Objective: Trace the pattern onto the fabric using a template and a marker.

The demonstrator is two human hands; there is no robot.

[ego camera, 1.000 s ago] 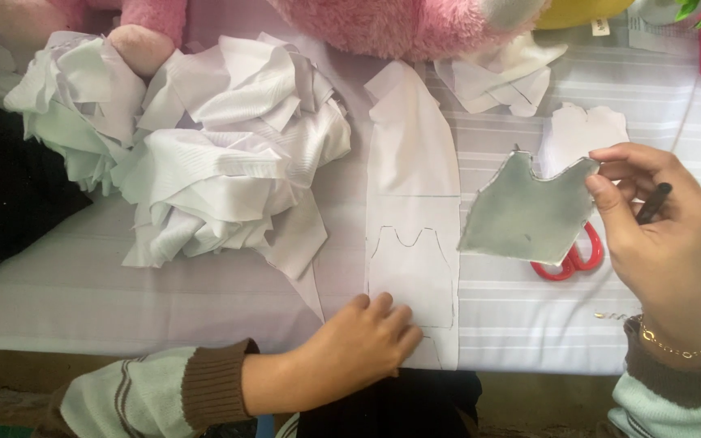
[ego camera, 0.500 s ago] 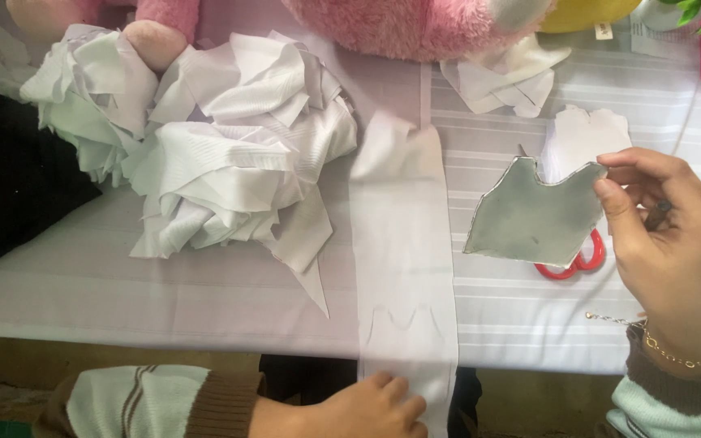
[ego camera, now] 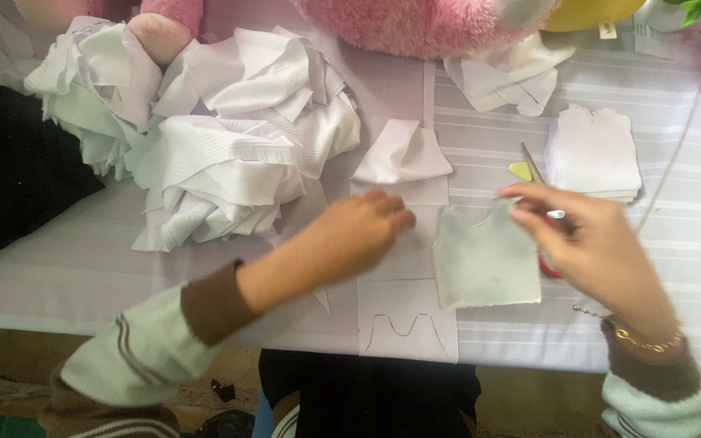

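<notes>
A long white fabric strip (ego camera: 406, 320) lies on the table towards me, with a pencilled outline near its front end. My left hand (ego camera: 356, 231) rests on the strip's middle, fingers curled, pressing it down. My right hand (ego camera: 592, 243) pinches a grey cardboard template (ego camera: 484, 264) by its upper right corner and holds it just right of the strip. A thin pen (ego camera: 556, 214) pokes out between the same fingers. Red scissors (ego camera: 547, 266) lie partly hidden under that hand.
A heap of crumpled white fabric (ego camera: 221, 154) fills the left of the table. A stack of cut white pieces (ego camera: 595, 154) sits at the right, more scraps (ego camera: 511, 75) behind. A pink plush toy (ego camera: 423, 24) lies along the far edge. Striped tablecloth (ego camera: 691, 235) covers the table.
My left hand moved from the strip's front end up to its middle. The strip slid farther from me and its far end folded. My right hand brought the template down and left, close to the strip.
</notes>
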